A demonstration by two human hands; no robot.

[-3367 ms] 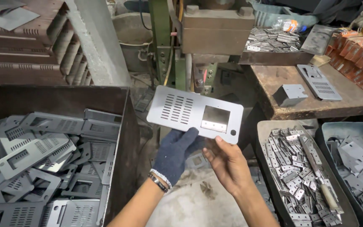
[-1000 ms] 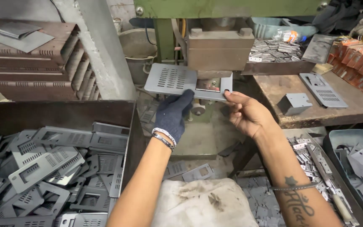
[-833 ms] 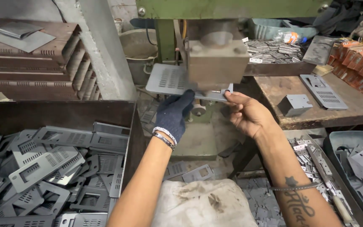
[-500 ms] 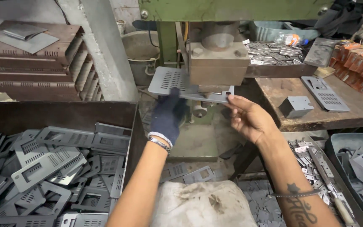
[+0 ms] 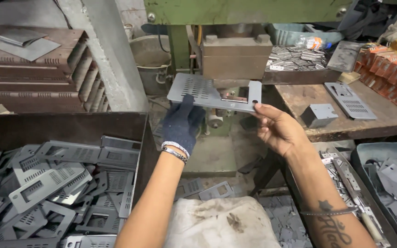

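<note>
Press block (image 5: pixel 236 57) sits low over the plate (image 5: pixel 198 89) (little room); open space below.

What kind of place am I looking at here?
Most likely a small metal-stamping workshop. A green press stands over the slotted grey sheet-metal plate held by the gloved left hand and bare right hand, with a bin of matching plates alongside.

The plate (image 5: pixel 207 94) pinched between the fingers (image 5: pixel 258 108) is thin sheet metal, matt grey and smooth, with punched slots. The left hand (image 5: pixel 182 124) wears a dark knitted cloth glove; the right hand (image 5: pixel 276 131) is bare. Just above the fingers, the press block (image 5: pixel 235 57) is dull, worn steel. Right of the fingers, the worktop (image 5: pixel 299 98) is rough, stained wood.
</note>
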